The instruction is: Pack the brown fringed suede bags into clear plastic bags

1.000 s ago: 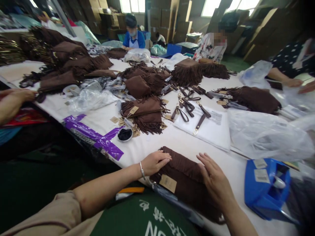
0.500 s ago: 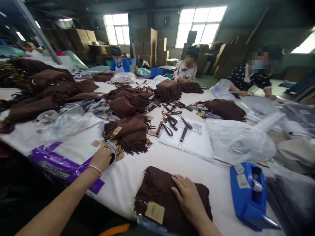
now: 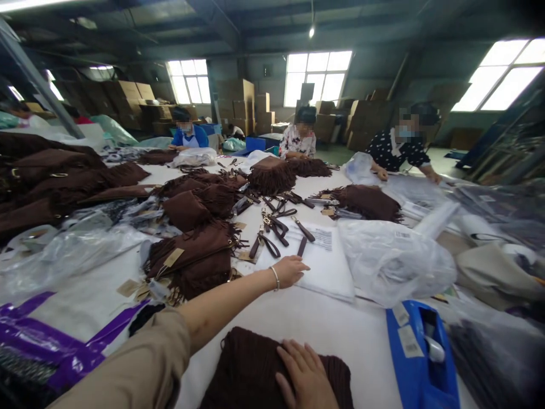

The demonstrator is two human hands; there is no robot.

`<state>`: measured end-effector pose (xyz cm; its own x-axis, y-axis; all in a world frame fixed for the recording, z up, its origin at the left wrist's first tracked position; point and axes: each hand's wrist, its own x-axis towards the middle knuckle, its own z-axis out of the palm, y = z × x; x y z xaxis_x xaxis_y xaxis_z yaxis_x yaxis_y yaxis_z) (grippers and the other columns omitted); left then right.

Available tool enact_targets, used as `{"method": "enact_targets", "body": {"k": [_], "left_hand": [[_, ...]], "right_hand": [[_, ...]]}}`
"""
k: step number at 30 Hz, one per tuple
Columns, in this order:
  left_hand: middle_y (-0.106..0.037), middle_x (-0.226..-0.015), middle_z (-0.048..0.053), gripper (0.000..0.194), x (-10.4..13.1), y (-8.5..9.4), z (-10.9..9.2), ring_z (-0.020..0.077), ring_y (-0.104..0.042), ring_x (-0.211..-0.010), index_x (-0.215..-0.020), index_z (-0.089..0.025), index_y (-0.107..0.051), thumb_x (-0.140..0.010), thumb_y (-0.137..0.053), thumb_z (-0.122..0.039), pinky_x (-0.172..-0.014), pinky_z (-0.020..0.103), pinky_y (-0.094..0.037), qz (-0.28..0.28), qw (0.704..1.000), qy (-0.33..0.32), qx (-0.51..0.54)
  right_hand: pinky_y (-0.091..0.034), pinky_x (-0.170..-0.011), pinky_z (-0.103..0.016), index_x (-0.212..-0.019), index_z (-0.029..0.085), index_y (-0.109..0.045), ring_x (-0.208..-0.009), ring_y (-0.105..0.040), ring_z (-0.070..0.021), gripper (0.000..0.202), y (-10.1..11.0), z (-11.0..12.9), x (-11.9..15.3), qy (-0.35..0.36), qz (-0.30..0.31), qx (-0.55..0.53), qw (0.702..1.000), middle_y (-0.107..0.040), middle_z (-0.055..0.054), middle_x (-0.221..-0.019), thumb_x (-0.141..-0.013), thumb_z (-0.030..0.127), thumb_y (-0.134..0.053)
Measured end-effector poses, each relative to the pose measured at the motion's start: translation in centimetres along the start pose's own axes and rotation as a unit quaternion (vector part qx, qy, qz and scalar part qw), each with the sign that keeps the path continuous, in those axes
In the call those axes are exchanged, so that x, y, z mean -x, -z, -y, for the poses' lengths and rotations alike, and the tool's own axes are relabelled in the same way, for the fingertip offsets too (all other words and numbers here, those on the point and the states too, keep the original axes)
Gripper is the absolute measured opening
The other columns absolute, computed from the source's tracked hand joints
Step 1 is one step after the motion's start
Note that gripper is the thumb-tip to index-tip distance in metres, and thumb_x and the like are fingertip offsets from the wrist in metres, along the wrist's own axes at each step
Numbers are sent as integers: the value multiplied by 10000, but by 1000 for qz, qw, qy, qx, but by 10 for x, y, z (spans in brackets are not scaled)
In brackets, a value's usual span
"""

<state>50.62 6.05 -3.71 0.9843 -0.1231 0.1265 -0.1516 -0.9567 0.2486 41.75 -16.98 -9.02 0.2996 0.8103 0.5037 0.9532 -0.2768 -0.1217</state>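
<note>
Brown fringed bag (image 3: 251,363) lies flat at bottom centre, near edge cut off by the frame. My R grip (image 3: 309,375) rests on it palm down, fingers spread, not clutching anything; prob. enough to steady it & keep the fringe smooth w/ one hand.

My L grip (image 3: 290,272) is out mid-frame, fingers at the near end of a dark strap (image 3: 301,247); can't tell if they're closed on it, b/c the hand hides that end. The strap lies on a white packet (image 3: 326,272), which prob. makes it easy to spot.

Just beyond, a loose strap heap (image 3: 275,227) sits mid-counter, w/in arm's reach, I'd guess on purpose. Tagged bags (image 3: 204,250) are piled left of centre, apart from mine, maybe so they don't get mixed up.

Lower right, a blue dispenser (image 3: 402,366) stands on the white counter (image 3: 361,332) near my R side, handy; clear plastic (image 3: 392,258) bunches behind it. Upper right, a co-worker in dotted sleeves (image 3: 378,150) handles plastic too.
</note>
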Motion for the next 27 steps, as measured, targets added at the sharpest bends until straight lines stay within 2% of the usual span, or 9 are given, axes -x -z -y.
{"method": "enact_targets", "body": {"k": [2, 5, 9, 12, 15, 17, 19, 23, 27], "left_hand": [[-619, -1166, 78, 356, -27, -13, 8, 252, -405, -1254, -1193, -178, -541, -849, -525, -270, -1043, 415, -348, 16, 999, 16, -27], [-589, -1197, 139, 363, -43, -18, 36, 329, -316, -1307, -1151, -120, -557, -804, -558, -226, -1046, 531, -290, 24, 996, 63, -66], [-542, -1258, 174, 302, -37, 4, 94, 341, -275, -1330, -1032, -106, -619, -767, -483, -52, -1056, 589, -199, 22, 986, 131, -96], [-510, -1272, 214, 319, -28, 24, 118, 364, -238, -1338, -1033, -92, -620, -785, -429, -31, -1040, 633, -146, -3, 981, 166, -102], [-595, -1142, 168, 262, -19, 22, 109, 299, -401, -1234, -1061, -127, -614, -831, -496, -164, -1029, 484, -292, 1, 989, 129, -66], [-645, -1017, 89, 269, -14, 7, 92, 223, -536, -1049, -1036, -183, -627, -795, -604, -300, -926, 340, -409, 27, 996, 86, -25], [-654, -944, 51, 291, -12, -11, 76, 186, -574, -908, -966, -196, -645, -735, -672, -372, -818, 276, -451, 44, 997, 65, 8], [-658, -850, 65, 158, -18, -31, 62, 184, -586, -829, -825, -153, -660, -811, -578, -287, -747, 271, -450, 38, 996, 75, 35], [-666, -840, 53, 218, -19, -21, 63, 170, -599, -809, -815, -150, -660, -873, -468, -237, -735, 258, -449, 23, 995, 85, 47]], "right_hand": [[-518, -764, -305, -1087, 279, -609, -906, -658, -141, 342, -5, -9, -2, 70, -37, 34, 996, -684, 75, -1064, -842, 472, -469], [-503, -713, -284, -1115, 276, -594, -877, -659, -119, 366, -9, -20, -4, 131, -53, 68, 988, -683, 83, -1062, -845, 480, -455], [-486, -735, -277, -1171, 268, -559, -903, -651, -125, 381, -15, -26, 1, 125, -42, 44, 990, -668, 69, -1101, -842, 443, -478], [-485, -763, -289, -1234, 264, -512, -953, -640, -141, 433, -21, -25, 7, 106, -16, 19, 994, -644, 49, -1152, -837, 435, -495], [-499, -765, -307, -1280, 277, -471, -972, -638, -152, 468, -23, -24, 11, 96, 7, 12, 995, -625, 51, -1180, -842, 444, -484], [-505, -780, -311, -1316, 293, -427, -991, -633, -160, 494, -21, -24, 12, 87, 26, -1, 996, -606, 51, -1207, -847, 438, -480], [-506, -806, -314, -1342, 303, -388, -1018, -623, -170, 518, -19, -24, 11, 73, 46, -18, 996, -586, 45, -1232, -850, 434, -481], [-504, -840, -315, -1341, 308, -386, -1043, -613, -172, 513, -12, -24, 9, 62, 69, -42, 995, -575, 43, -1249, -851, 418, -491], [-506, -861, -312, -1288, 306, -456, -1046, -611, -163, 446, -6, -16, 6, 51, 77, -58, 994, -595, 47, -1229, -852, 394, -497]]}}
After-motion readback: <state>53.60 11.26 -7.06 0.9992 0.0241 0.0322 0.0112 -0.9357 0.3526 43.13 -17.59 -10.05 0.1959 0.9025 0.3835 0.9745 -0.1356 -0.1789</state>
